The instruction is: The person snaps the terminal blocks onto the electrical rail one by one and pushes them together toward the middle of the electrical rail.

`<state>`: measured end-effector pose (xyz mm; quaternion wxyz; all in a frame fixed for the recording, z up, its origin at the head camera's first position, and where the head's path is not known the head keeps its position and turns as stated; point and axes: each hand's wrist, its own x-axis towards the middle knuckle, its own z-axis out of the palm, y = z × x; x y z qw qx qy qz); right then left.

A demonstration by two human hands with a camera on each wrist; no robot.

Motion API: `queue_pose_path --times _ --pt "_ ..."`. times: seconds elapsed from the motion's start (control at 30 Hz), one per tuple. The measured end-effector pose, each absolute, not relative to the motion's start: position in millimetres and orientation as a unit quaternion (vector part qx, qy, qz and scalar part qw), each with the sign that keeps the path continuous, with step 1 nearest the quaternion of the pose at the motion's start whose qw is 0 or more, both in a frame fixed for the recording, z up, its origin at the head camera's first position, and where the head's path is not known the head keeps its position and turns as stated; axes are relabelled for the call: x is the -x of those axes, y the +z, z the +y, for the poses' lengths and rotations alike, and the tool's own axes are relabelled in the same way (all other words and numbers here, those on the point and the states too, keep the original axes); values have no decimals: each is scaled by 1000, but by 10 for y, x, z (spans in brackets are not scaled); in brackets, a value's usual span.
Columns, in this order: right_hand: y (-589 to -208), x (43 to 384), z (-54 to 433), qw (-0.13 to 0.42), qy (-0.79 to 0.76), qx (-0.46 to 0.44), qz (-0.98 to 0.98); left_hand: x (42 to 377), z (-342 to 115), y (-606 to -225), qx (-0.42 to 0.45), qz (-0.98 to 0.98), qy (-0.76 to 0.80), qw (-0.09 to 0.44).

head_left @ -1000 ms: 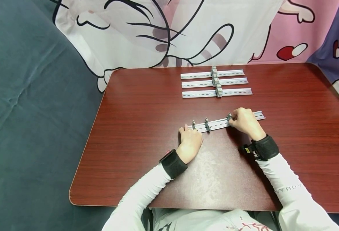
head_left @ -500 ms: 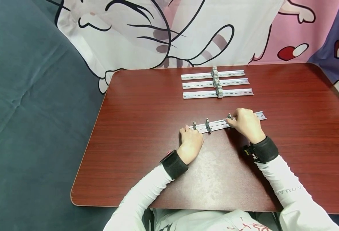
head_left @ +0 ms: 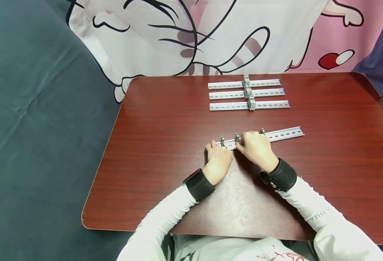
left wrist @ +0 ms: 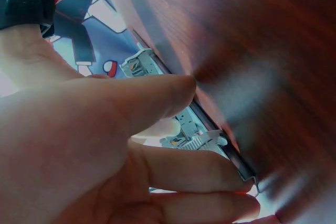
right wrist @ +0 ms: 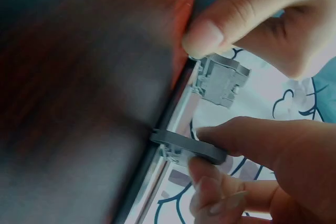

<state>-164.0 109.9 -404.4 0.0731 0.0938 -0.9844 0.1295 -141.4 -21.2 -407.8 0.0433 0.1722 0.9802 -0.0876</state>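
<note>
A slotted metal DIN rail [head_left: 286, 134] lies slantwise on the table in front of the person. My left hand [head_left: 219, 162] grips its left end, thumb on the near edge. Close to those fingers a grey terminal block [right wrist: 223, 80] stands on the rail. My right hand [head_left: 257, 149] is over the rail's middle, and in the right wrist view its thumb and fingers pinch a second terminal block [right wrist: 188, 147] seated there. A third terminal block [head_left: 262, 131] shows just behind the right hand; its lower part is hidden.
Three more DIN rails [head_left: 228, 106] lie parallel near the back of the reddish-brown table [head_left: 152, 163], each with terminal blocks [head_left: 251, 103] grouped near its middle. A printed curtain [head_left: 139, 40] hangs behind the table's back edge.
My right hand has moved left along the rail, from the third terminal block to the middle one, uncovering the rail's right part. The left hand keeps its place at the left end.
</note>
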Motion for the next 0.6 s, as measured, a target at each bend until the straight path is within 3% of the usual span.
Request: queue_pose_path --times 0.6 --pt "-4048 1674 1180 63 146 -65 -985 1399 -187 -4060 -167 981 -85 57"
